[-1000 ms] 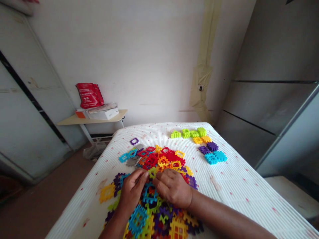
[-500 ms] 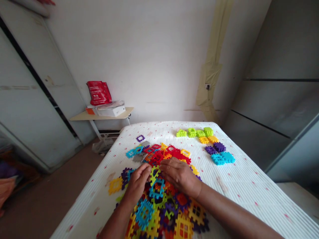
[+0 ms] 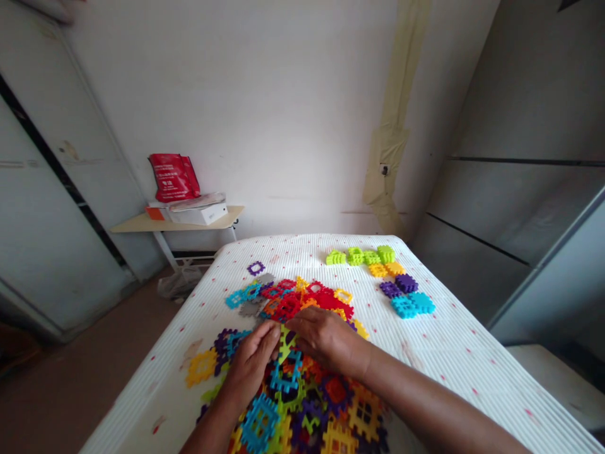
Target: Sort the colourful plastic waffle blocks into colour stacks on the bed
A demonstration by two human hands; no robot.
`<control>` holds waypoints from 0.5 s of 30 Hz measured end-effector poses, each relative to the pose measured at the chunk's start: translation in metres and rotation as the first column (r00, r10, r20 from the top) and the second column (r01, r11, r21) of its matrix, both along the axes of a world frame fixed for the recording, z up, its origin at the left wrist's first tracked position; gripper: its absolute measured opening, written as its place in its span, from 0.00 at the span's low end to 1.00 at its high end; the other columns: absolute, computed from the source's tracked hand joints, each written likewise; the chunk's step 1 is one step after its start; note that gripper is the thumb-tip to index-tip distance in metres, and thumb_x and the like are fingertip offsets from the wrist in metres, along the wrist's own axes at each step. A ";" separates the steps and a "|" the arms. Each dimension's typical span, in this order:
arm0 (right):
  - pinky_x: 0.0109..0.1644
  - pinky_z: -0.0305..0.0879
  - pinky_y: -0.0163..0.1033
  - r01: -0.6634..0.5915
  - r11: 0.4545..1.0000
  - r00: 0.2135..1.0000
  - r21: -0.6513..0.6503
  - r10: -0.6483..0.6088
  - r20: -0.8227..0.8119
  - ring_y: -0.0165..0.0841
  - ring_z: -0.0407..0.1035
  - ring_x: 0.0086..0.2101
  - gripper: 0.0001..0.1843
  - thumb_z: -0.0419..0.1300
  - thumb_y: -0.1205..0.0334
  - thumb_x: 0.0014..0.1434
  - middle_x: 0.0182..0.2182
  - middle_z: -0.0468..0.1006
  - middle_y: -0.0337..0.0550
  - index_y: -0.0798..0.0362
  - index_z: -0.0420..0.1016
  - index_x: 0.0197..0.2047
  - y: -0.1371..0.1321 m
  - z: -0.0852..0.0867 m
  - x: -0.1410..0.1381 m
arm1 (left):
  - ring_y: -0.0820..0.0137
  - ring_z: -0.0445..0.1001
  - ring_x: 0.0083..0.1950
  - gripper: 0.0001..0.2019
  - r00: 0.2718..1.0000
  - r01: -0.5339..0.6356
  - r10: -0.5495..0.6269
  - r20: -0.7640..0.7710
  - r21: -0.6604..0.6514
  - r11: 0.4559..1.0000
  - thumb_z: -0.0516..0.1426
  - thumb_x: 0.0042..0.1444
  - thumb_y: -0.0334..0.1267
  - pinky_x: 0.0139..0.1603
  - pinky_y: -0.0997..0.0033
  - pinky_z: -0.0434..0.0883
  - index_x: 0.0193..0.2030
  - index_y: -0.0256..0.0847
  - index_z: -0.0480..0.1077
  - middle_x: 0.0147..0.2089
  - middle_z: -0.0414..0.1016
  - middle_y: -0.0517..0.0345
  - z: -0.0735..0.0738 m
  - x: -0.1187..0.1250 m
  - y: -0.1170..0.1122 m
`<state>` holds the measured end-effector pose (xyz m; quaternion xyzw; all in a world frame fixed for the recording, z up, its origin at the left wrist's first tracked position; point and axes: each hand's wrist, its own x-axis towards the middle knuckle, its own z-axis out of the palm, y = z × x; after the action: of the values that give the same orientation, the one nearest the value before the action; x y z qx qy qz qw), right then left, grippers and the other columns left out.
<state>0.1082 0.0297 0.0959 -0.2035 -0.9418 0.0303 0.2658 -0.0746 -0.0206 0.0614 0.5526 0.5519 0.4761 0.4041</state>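
white ribbed mattress (image 3: 439, 378), two hands (image 3: 250, 364) pinching one lime waffle block (image 3: 286, 343)

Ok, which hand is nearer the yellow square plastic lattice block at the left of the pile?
Left. The left hand lies just right of the yellow square plastic lattice block; the right hand lies farther right.

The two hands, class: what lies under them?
Colourful plastic waffle blocks spread beneath the left hand and right hand; a lime-green block stands between them. Whatever lies directly under the palms is covered and cannot be seen.
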 end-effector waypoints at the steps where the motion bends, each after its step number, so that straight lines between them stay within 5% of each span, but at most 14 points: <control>1: 0.45 0.66 0.35 0.026 1.000 1.000 -0.012 -0.026 -0.011 0.33 0.70 0.40 0.11 0.55 0.69 0.60 0.38 0.77 0.46 0.55 0.72 0.45 0.015 0.001 0.004 | 0.73 0.61 0.25 0.17 0.999 -0.030 0.030 0.024 0.010 0.999 0.52 0.54 0.53 0.26 0.76 0.61 0.32 0.40 0.69 0.21 0.62 0.64 0.000 -0.001 0.001; 4: 0.46 0.66 0.35 0.285 0.957 0.958 -0.060 -0.286 -0.009 0.33 0.71 0.42 0.17 0.57 0.69 0.57 0.42 0.77 0.47 0.55 0.72 0.50 0.081 0.006 0.024 | 0.74 0.60 0.24 0.18 0.983 -0.161 0.157 0.095 0.041 0.986 0.53 0.53 0.53 0.24 0.76 0.60 0.36 0.40 0.70 0.21 0.62 0.64 0.001 -0.005 0.003; 7: 0.51 0.63 0.35 0.627 0.775 0.777 -0.081 -0.616 0.130 0.34 0.70 0.46 0.19 0.57 0.71 0.55 0.48 0.76 0.47 0.52 0.73 0.51 0.155 0.012 0.050 | 0.74 0.61 0.24 0.19 0.968 -0.233 0.228 0.102 0.044 0.971 0.55 0.51 0.54 0.24 0.76 0.60 0.35 0.39 0.71 0.21 0.63 0.64 -0.002 -0.011 0.006; 11: 0.47 0.64 0.34 0.727 0.682 0.680 -0.085 -0.696 0.232 0.36 0.72 0.43 0.18 0.59 0.71 0.53 0.42 0.79 0.48 0.55 0.76 0.48 0.216 0.008 0.068 | 0.73 0.62 0.24 0.20 0.971 -0.232 0.230 0.062 0.026 0.972 0.55 0.50 0.56 0.25 0.75 0.61 0.34 0.39 0.71 0.21 0.64 0.63 -0.008 -0.017 0.009; 15: 0.45 0.62 0.31 0.766 0.638 0.626 -0.078 -0.713 0.316 0.34 0.71 0.43 0.19 0.60 0.71 0.52 0.43 0.78 0.46 0.54 0.76 0.49 0.238 -0.005 0.065 | 0.72 0.63 0.25 0.20 0.971 -0.236 0.236 0.026 0.020 0.971 0.54 0.51 0.56 0.26 0.74 0.62 0.34 0.39 0.72 0.21 0.64 0.63 -0.011 -0.020 0.010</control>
<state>0.1736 0.2673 0.0911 -0.6022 -0.7909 -0.0120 0.1084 -0.0950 -0.0109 0.0507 0.4821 0.6033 0.5336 0.3447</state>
